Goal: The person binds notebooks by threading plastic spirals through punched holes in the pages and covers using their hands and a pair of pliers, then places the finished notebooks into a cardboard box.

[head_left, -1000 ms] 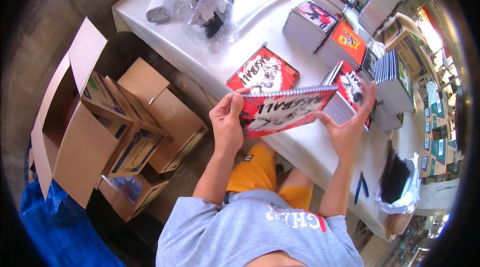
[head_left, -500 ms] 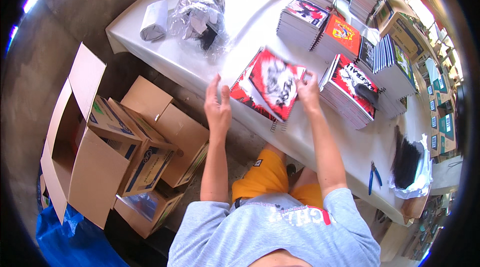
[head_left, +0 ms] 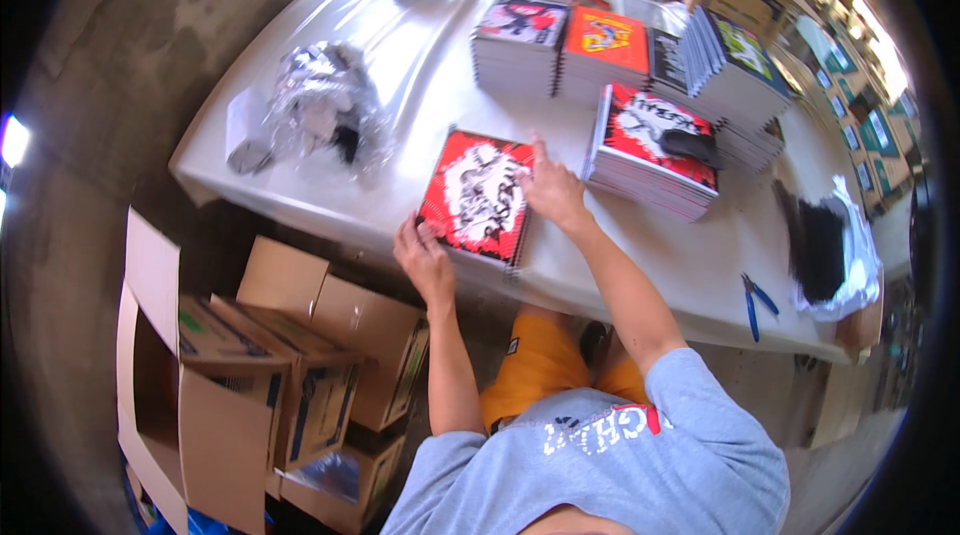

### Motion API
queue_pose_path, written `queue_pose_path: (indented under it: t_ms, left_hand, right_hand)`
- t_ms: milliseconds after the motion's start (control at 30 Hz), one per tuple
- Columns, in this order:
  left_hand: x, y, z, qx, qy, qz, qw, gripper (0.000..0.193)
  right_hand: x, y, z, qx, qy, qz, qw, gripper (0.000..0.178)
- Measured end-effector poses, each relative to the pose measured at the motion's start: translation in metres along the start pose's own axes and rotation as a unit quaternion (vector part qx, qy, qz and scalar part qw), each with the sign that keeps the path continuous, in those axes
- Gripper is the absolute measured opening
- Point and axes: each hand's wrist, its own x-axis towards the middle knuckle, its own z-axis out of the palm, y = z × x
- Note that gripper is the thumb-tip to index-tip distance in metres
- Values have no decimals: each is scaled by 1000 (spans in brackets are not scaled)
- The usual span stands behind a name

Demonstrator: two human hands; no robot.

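A small stack of red, white and black spiral-bound notebooks (head_left: pixel 478 197) lies near the table's front edge, its wire binding showing. At its lower left corner, my left hand (head_left: pixel 425 260) touches the edge with fingers bent and apart. My right hand (head_left: pixel 552 185) rests against the right side near the top, the index finger stretched out; neither hand lifts the stack. Right of it stands a taller pile of similar red notebooks (head_left: pixel 650 150) with a dark object (head_left: pixel 692 146) on top.
Behind are piles with orange covers (head_left: pixel 606 39) and other notebooks (head_left: pixel 517 45). Crumpled clear plastic (head_left: pixel 325 105) and a white roll (head_left: pixel 247 132) lie left. Blue-handled cutters (head_left: pixel 756 305) and black binding wires (head_left: pixel 815 245) lie right. Cardboard boxes (head_left: pixel 225 425) stand below the table's left side.
The notebook my right hand held tilted in the air now lies flat on the stack. My left hand has come from beside the table to the stack's edge. The view has shifted.
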Motion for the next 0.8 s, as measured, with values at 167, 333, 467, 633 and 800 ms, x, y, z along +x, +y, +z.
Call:
queue_pose_path:
  t_ms: [167, 333, 467, 633, 800]
  left_hand:
    - [2, 26, -15, 80, 91, 58, 991, 47]
    - [4, 152, 41, -152, -94, 167, 970, 45]
    - [15, 168, 130, -150, -328, 114, 926, 61]
    - [0, 161, 169, -118, -337, 160, 920, 58]
    - [-2, 162, 167, -105, -337, 199, 914, 75]
  right_hand:
    - [-58, 34, -115, 127, 287, -157, 936, 21]
    - [-20, 223, -215, 23, 417, 42, 908, 28]
    - [12, 247, -182, 322, 36, 282, 903, 70]
    - [12, 212, -178, 323, 76, 211, 919, 41]
    - [24, 212, -179, 644, 124, 14, 755, 43]
